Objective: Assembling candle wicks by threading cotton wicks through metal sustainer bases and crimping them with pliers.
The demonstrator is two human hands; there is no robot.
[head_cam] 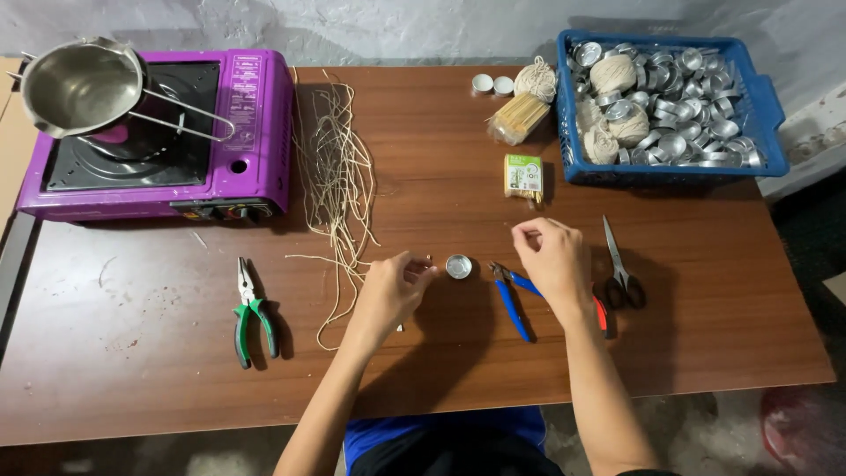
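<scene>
While pinched on something tiny, both hands [392,291] [553,260] beside round shiny metal cup [458,266].

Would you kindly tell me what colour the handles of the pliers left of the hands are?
Green, on the pliers, seen in the head view.

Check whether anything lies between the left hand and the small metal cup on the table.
Nothing visible does. The left hand sits just left of the small metal cup, with only bare table between them. The blue-handled pliers lie on the cup's far side, under the right hand.
</scene>
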